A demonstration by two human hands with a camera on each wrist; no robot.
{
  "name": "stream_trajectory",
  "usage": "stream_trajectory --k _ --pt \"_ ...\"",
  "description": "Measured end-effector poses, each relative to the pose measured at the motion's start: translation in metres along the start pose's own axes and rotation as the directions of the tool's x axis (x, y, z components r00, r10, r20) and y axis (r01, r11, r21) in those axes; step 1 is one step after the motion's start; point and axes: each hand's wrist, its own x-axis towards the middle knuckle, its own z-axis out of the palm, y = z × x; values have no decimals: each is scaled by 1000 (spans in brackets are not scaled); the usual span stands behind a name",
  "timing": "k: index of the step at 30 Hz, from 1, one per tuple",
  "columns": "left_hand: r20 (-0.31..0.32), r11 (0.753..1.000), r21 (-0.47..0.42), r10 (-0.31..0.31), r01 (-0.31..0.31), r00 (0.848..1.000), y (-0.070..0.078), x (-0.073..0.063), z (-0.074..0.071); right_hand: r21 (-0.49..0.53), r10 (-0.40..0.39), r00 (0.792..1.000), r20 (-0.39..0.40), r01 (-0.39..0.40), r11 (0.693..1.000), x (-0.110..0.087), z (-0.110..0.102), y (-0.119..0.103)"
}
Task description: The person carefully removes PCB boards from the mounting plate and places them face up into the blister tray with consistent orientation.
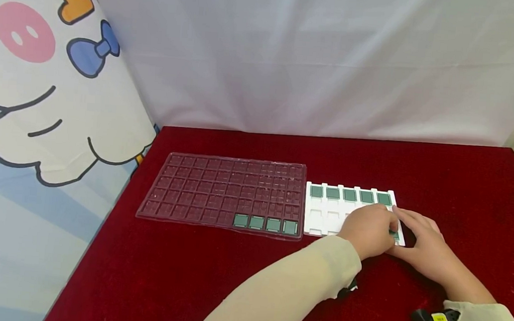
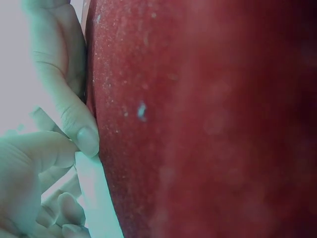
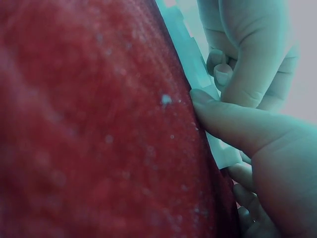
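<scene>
A white tray (image 1: 316,215) lies on the red cloth, green square chips (image 1: 349,194) along its far row. My left hand (image 1: 371,231) is over its right part, with fingers curled down at a green chip (image 1: 397,236) in the near right corner. The fingertips seem to pinch that chip, though the hand hides most of it. At the tray's right end, my right hand (image 1: 427,244) grips the tray between thumb and fingers. In the right wrist view, the right thumb (image 3: 223,114) lies on the tray's near edge (image 3: 185,54), close beside the left hand (image 3: 257,49).
Left of the white tray is a larger clear compartment tray (image 1: 200,186), its right edge close to the white one. Several green chips (image 1: 256,223) lie in its near row toward the right. A white curtain (image 1: 315,59) hangs behind the red-covered table (image 1: 161,279).
</scene>
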Motion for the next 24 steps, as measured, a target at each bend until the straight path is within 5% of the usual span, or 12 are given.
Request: stream_trajectory --k 24 --pt "-40 999 29 47 -46 998 -3 -3 1 9 -14 1000 -14 14 1000 -1 0 0"
